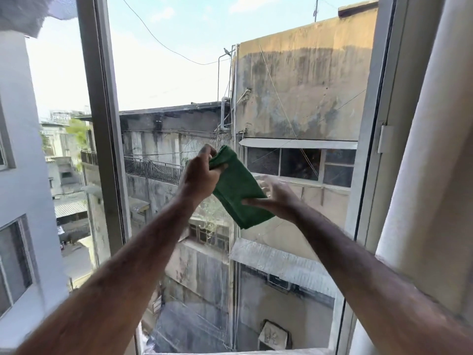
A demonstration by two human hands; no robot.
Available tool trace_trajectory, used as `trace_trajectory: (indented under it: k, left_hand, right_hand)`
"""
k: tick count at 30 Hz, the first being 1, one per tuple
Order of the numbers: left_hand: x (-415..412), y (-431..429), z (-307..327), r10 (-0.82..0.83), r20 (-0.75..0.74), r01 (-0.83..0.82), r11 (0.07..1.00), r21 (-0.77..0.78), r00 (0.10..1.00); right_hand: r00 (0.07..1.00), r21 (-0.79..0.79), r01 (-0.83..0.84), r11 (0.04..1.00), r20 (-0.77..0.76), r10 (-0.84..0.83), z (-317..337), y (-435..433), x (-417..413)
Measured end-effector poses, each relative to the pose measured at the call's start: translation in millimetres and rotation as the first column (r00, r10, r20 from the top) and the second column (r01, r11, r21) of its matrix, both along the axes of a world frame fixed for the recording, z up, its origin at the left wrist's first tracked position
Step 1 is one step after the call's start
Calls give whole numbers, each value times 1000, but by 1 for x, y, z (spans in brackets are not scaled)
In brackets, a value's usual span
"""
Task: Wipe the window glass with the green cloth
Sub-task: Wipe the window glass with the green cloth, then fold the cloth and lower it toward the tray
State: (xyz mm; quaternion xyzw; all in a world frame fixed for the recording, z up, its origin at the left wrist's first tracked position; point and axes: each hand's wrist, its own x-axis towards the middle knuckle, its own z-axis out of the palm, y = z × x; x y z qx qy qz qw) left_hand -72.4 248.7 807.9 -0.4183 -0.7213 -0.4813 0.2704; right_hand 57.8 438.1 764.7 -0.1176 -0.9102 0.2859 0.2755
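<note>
Stained tan building (302, 93) right across, with a metal awning (297, 144) over its windows. Bird (226, 50) sitting on a pipe up top, wire (163, 44) sagging across the sky. Railing (153, 170) lower left, white curtain (430, 149) on the right.

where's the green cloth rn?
Head view, centre frame: the green cloth is held up before the window glass, its top corner pinched by the left hand, the right hand open against its lower right edge.
</note>
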Motion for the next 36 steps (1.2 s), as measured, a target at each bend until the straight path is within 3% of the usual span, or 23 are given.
trace_trajectory:
  k: [3,6,8,10,13,15,17,22,30,32,36]
  left_hand:
    - [-3,-19,-4,-131,165,113,987,115,978]
    - [-7,-41,-19,-206,309,155,971,181,928]
    - [-9,-53,-36,-234,412,156,964,215,880]
    - [-10,-61,-55,-373,556,229,922,313,743]
    - [-12,-75,-87,-608,663,300,794,529,437]
    - [-15,-83,-111,-666,674,291,746,599,320]
    - [-15,-87,-133,-685,679,274,728,628,263]
    - [-11,-98,-201,-613,747,215,790,574,256]
    - [-3,-135,-354,-308,930,123,950,288,200]
    - [-2,-142,-392,-218,958,117,973,199,187]
    - [2,-152,-480,-59,989,96,994,46,139]
  right_hand:
    - [997,-267,-72,961,-59,58,-9,-1,-1]
    - [973,-569,-230,790,-160,169,-17,-9,7]
    - [960,-662,-274,698,-229,160,-28,-16,10]
    - [945,-728,-315,608,-299,132,-40,-24,12]
    - [936,-796,-328,509,-348,60,-61,-37,16]
    - [937,-824,-321,467,-348,31,-78,-45,18]
    - [943,-853,-301,426,-334,-2,-98,-50,20]
    - [965,-921,-236,310,-260,-39,-167,-65,26]
    - [999,-947,33,320,18,-50,-324,-92,43]
    - [994,-933,106,345,103,-25,-369,-98,47]
    - [974,-928,216,304,228,3,-467,-111,63]
